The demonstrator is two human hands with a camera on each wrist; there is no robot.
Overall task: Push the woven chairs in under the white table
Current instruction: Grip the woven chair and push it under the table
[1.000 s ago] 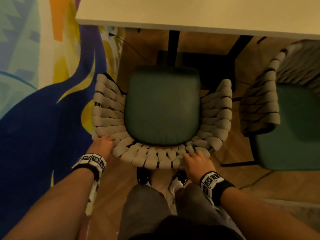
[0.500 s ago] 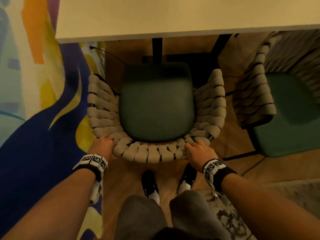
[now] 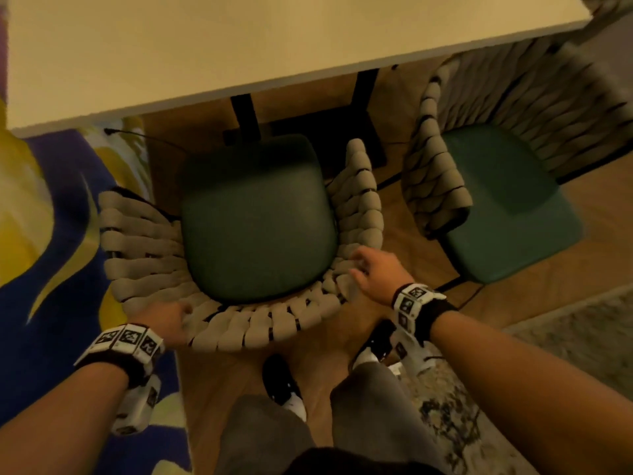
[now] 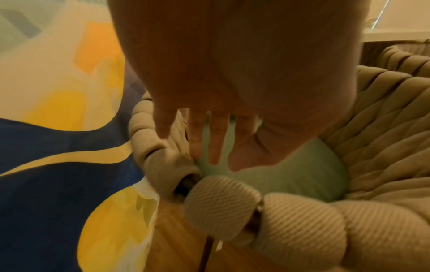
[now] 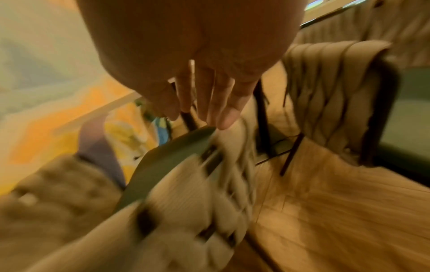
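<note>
A woven chair (image 3: pixel 260 327) with a beige strap back and a dark green seat (image 3: pixel 257 217) stands in front of the white table (image 3: pixel 239 46). The seat's front edge is close to the table edge. My left hand (image 3: pixel 164 317) rests on the left part of the back rim. In the left wrist view its fingers (image 4: pixel 216 139) lie straight over the woven rim (image 4: pixel 221 200). My right hand (image 3: pixel 373 272) touches the right part of the rim, its fingers (image 5: pixel 223 110) straight in a blurred right wrist view. A second woven chair (image 3: pixel 507 200) stands to the right, partly under the table.
The black table legs and base (image 3: pixel 246 121) stand just beyond the seat. A blue and yellow patterned surface (image 3: pixel 51 269) runs along the left. A pale rug (image 3: pixel 582 337) lies at the right on the wood floor. My shoes (image 3: pixel 281 382) are behind the chair.
The chair has slid closer to the table, and the gap between seat and table edge has shrunk. My right hand has moved forward along the rim. The view has tilted.
</note>
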